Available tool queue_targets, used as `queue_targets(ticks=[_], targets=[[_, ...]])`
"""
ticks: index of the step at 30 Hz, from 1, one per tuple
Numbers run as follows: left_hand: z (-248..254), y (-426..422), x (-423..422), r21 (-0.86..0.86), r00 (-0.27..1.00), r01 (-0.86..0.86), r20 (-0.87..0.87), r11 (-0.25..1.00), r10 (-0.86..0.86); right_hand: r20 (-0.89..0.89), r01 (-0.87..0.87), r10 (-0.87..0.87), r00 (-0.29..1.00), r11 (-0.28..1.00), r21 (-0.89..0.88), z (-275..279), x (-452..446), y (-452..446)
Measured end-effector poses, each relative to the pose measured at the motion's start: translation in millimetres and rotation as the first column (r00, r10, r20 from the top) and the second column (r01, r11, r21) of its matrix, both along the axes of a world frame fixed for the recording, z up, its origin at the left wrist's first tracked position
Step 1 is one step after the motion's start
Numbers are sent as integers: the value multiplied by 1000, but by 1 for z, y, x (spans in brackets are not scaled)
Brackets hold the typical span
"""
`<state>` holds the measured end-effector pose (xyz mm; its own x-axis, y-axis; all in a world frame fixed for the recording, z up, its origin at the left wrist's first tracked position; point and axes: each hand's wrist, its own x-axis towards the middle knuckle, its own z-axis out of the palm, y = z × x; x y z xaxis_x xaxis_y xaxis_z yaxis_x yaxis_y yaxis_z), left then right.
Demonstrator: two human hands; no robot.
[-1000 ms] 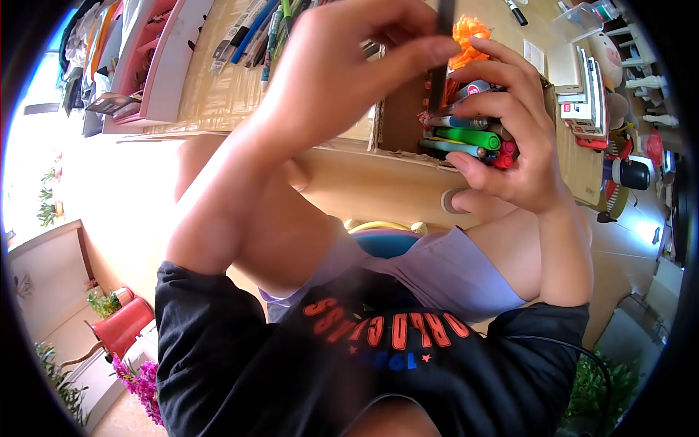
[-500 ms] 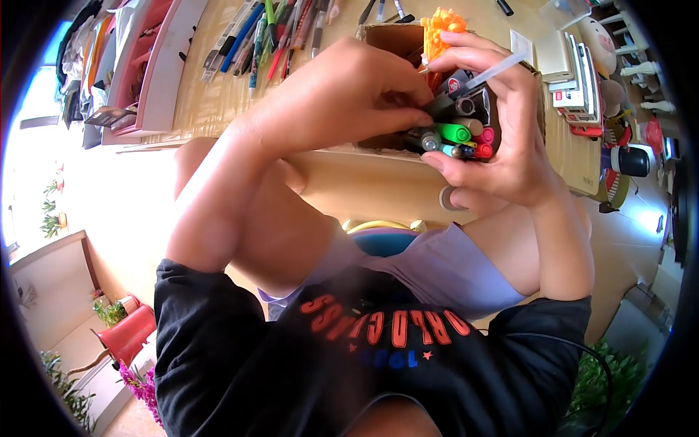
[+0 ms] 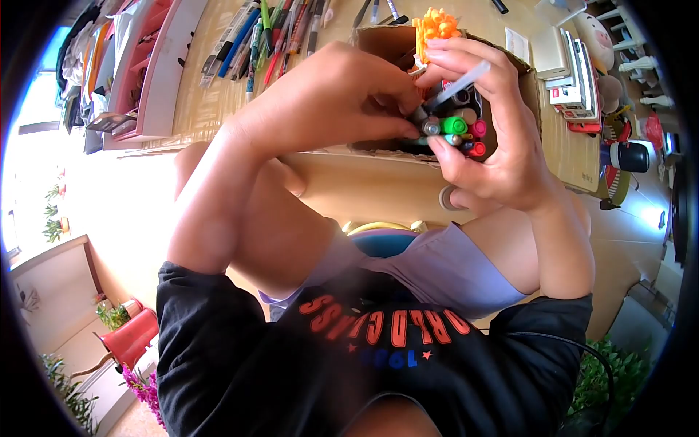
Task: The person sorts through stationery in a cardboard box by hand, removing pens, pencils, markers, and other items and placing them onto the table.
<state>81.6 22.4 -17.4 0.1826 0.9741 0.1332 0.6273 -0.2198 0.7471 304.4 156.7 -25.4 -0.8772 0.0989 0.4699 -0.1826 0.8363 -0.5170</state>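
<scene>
A cardboard box (image 3: 535, 102) on the table holds a bundle of upright pens and markers. Among them are a green-capped marker (image 3: 455, 125), a pink-ended pen (image 3: 477, 129), a red-ended pen (image 3: 475, 149) and a grey-ended pen (image 3: 431, 125). My right hand (image 3: 502, 138) curls around the bundle from the right, its thumb against the near side. A translucent strip (image 3: 466, 80) slants in front of its fingers, and an orange flower-like ornament (image 3: 439, 29) stands beyond them. From the left, my left hand (image 3: 338, 95) pinches at the grey-ended pen; its fingertips are partly hidden.
Several loose pens (image 3: 266, 36) lie on the table (image 3: 193, 109) left of the box. A pink shelf unit (image 3: 156, 73) stands at the far left. White boxes (image 3: 579, 80) are stacked at the right, with a black pen (image 3: 499, 6) farther back.
Both hands and the bundle have shifted slightly left. The translucent strip has moved left too, and a dark round pen end seen above the green cap is no longer visible.
</scene>
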Motion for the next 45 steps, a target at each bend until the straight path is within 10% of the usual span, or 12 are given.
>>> queue_targets(ticks=[45], targets=[[-14,2,9,135,997,-16,-72,991,26,-187,101,-154,970,958,-268,17,-2,2]])
